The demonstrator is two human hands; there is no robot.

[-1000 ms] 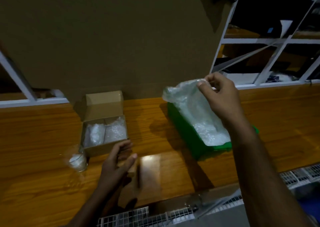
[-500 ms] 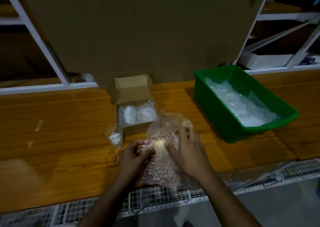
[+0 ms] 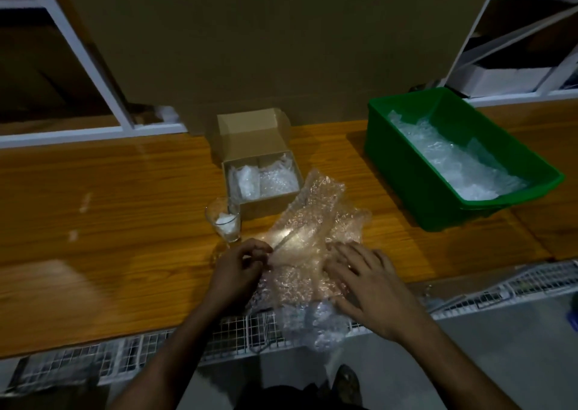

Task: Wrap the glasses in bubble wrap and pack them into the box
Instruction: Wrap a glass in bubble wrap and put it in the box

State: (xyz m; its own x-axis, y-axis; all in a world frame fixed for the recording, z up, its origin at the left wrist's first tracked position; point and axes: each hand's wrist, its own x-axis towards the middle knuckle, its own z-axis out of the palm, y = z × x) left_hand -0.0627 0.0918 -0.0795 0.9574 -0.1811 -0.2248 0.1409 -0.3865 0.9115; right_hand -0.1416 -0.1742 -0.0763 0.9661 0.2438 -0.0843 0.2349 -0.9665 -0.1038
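A sheet of bubble wrap (image 3: 312, 231) lies spread on the wooden table (image 3: 109, 222), its near end hanging over the table edge. My left hand (image 3: 239, 272) pinches the sheet's left edge. My right hand (image 3: 366, 281) lies flat on its right side, fingers spread. A clear glass (image 3: 223, 219) stands upright just left of the sheet, with something white inside. Behind it sits a small open cardboard box (image 3: 250, 134) holding two bubble-wrapped bundles (image 3: 264, 180) side by side.
A green plastic bin (image 3: 406, 159) with more bubble wrap stands at the right. A large cardboard sheet (image 3: 266, 40) leans upright behind the box. White shelf frames flank it. A wire mesh rack (image 3: 125, 350) runs below the table's near edge.
My right hand carried a sheet from the green bin to the table in front of me. Both hands have since spread it flatter and wider.
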